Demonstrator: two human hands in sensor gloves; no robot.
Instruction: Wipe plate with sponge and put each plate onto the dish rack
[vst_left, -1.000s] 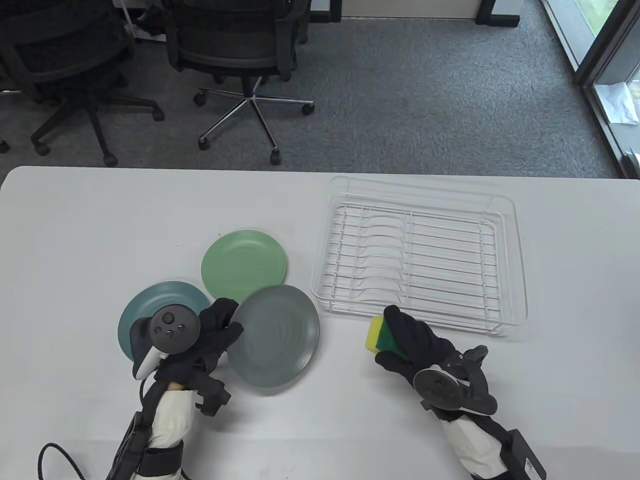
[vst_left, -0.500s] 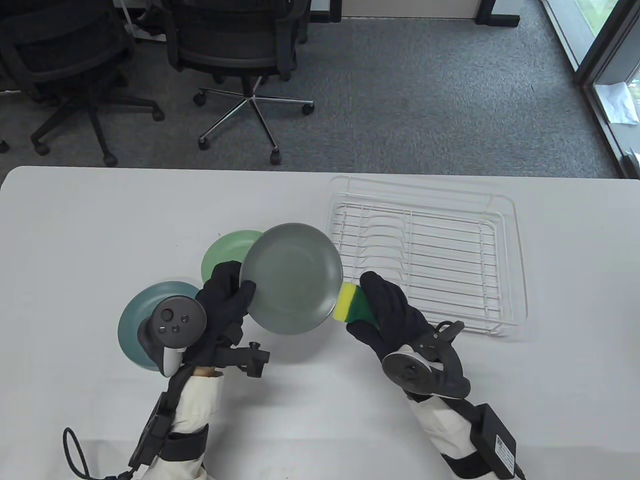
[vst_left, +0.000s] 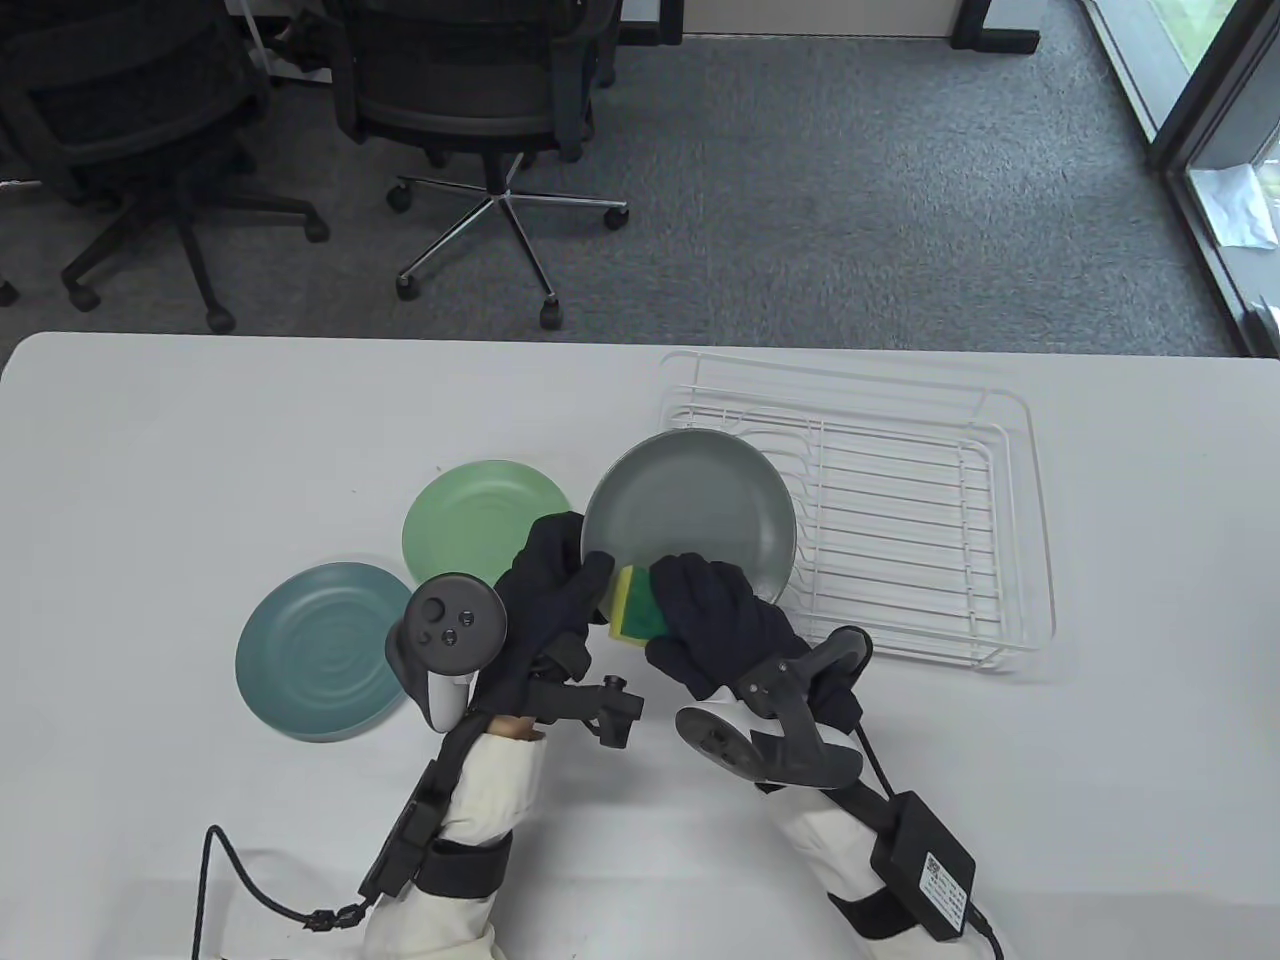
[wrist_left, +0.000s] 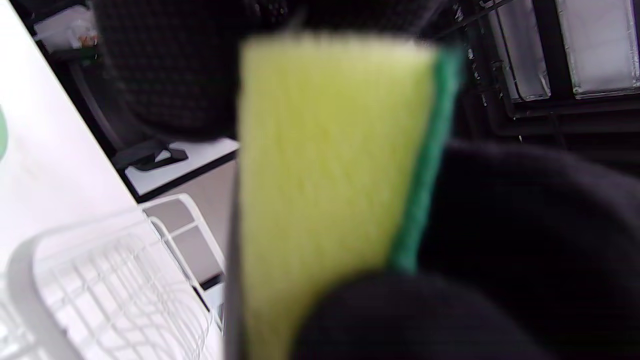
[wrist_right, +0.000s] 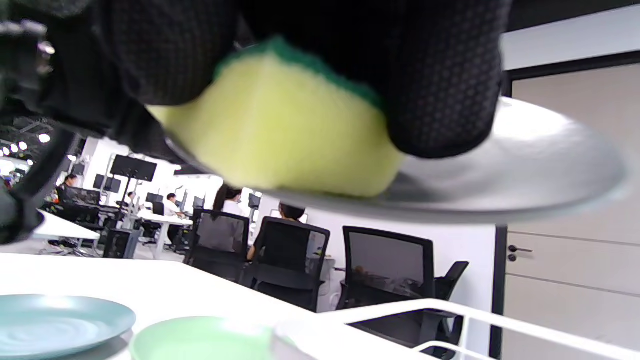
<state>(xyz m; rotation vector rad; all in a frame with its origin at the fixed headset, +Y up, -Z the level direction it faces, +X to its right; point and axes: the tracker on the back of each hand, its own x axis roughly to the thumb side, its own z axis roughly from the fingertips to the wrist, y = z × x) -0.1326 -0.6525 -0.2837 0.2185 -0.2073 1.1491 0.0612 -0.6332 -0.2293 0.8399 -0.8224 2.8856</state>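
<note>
My left hand (vst_left: 555, 580) pinches the near-left rim of a grey plate (vst_left: 700, 500) and holds it above the table, tilted towards me. My right hand (vst_left: 705, 620) grips a yellow-and-green sponge (vst_left: 632, 605) and presses its yellow face on the plate's near edge. The right wrist view shows the sponge (wrist_right: 280, 140) flat against the grey plate (wrist_right: 525, 170). In the left wrist view the sponge (wrist_left: 330, 165) fills the middle, blurred. A light green plate (vst_left: 470, 525) and a teal plate (vst_left: 315, 650) lie on the table to the left. The white wire dish rack (vst_left: 900, 500) stands at the right, with nothing in it.
The table (vst_left: 200, 440) is white. Office chairs (vst_left: 480, 90) stand on the carpet beyond its far edge. A cable (vst_left: 240, 885) trails from my left sleeve, and a black pack (vst_left: 925, 865) sits on my right forearm.
My left hand has lifted the grey plate off the table and carried it right, in front of the rack. My right hand brought the sponge left onto the plate.
</note>
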